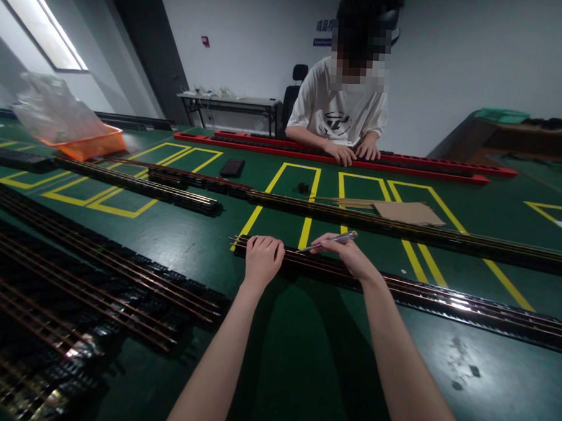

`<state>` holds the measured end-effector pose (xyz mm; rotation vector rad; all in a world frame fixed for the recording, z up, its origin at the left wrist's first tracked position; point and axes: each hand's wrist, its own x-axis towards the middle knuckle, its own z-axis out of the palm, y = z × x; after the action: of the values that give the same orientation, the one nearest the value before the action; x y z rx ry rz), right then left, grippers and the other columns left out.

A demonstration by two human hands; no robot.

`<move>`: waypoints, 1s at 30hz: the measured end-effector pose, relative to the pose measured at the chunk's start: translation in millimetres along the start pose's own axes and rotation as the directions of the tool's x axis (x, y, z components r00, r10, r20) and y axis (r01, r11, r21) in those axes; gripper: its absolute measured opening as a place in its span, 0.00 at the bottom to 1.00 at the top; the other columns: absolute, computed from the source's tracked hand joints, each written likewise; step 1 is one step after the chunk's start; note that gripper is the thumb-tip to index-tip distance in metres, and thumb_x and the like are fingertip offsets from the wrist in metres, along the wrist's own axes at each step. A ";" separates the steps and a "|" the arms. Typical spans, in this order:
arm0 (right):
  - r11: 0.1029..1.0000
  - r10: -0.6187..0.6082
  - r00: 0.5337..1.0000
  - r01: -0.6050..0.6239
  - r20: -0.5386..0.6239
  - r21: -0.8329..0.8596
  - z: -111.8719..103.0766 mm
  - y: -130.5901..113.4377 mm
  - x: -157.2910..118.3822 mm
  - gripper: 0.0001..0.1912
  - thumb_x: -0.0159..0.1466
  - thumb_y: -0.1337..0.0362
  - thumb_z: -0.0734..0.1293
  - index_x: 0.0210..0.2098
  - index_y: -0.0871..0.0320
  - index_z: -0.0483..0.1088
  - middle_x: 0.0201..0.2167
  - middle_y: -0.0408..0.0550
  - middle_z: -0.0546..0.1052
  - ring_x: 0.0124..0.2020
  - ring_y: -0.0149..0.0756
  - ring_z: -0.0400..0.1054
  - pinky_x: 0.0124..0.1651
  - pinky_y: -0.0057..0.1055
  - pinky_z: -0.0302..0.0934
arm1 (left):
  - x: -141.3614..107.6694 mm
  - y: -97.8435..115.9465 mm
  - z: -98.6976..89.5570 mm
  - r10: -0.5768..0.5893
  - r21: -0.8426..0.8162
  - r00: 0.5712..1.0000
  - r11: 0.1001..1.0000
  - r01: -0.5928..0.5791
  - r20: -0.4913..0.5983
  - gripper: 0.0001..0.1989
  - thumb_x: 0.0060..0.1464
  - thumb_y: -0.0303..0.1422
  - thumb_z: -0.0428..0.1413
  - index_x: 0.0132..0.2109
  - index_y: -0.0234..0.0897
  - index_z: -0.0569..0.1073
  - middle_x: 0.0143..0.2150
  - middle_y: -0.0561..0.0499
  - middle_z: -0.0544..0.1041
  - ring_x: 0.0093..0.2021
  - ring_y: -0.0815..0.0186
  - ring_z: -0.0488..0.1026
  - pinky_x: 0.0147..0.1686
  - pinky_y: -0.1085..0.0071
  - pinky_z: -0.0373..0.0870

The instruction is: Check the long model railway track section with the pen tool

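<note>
A long black rail (421, 295) with thin copper-coloured strips along it crosses the green table in front of me. Near its left end my left hand (264, 256) is closed over it, fingers wrapped round the top. My right hand (347, 254) grips a slim, silvery pen-like tool (338, 239) just above the same rail. The tool slants, its narrow tip pointing down and left towards the strips; whether it touches them I cannot tell. Behind lies a similar dark rail (378, 226), roughly parallel and apart from both hands.
Several more strip-lined rails (120, 272) lie at the left. Cardboard pieces (409, 213), a small black block (232, 167) and an orange basket (91, 144) with clear plastic stand farther back. Across the table, a person (344, 108) has both hands on long red trays (432, 172).
</note>
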<state>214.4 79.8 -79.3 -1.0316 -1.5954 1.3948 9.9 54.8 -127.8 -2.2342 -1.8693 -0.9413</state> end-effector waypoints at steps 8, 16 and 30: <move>0.998 0.042 0.999 -0.041 0.010 -0.038 -6.1 -6.7 -5.5 0.08 0.56 0.58 0.66 0.29 0.56 0.75 0.29 0.45 0.79 0.39 0.40 0.73 0.53 0.43 0.58 | 0.6 0.0 -3.2 -0.016 -0.006 0.999 1.000 0.016 0.028 0.15 0.62 0.33 0.44 0.38 0.38 0.76 0.40 0.48 0.80 0.43 0.59 0.72 0.50 0.58 0.59; 1.000 0.028 1.000 -0.028 -0.007 0.009 -14.9 0.1 -7.9 0.08 0.55 0.59 0.67 0.28 0.56 0.75 0.27 0.46 0.79 0.37 0.40 0.73 0.54 0.43 0.57 | 1.0 0.2 -2.7 0.001 0.012 1.000 1.000 -0.001 0.004 0.15 0.61 0.33 0.45 0.36 0.39 0.76 0.39 0.49 0.80 0.43 0.59 0.73 0.50 0.58 0.58; 0.997 0.081 0.997 -0.081 -0.019 0.011 -32.5 0.1 -16.9 0.08 0.54 0.58 0.67 0.27 0.55 0.76 0.27 0.45 0.79 0.39 0.42 0.73 0.53 0.42 0.57 | -0.1 -2.1 -1.0 -0.002 0.001 1.000 1.000 0.002 0.028 0.15 0.62 0.33 0.44 0.38 0.38 0.76 0.40 0.49 0.80 0.43 0.60 0.73 0.50 0.58 0.58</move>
<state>250.8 76.3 -76.4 -1.1113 -1.5459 1.4413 7.6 54.9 -127.7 -2.2575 -1.8831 -0.9139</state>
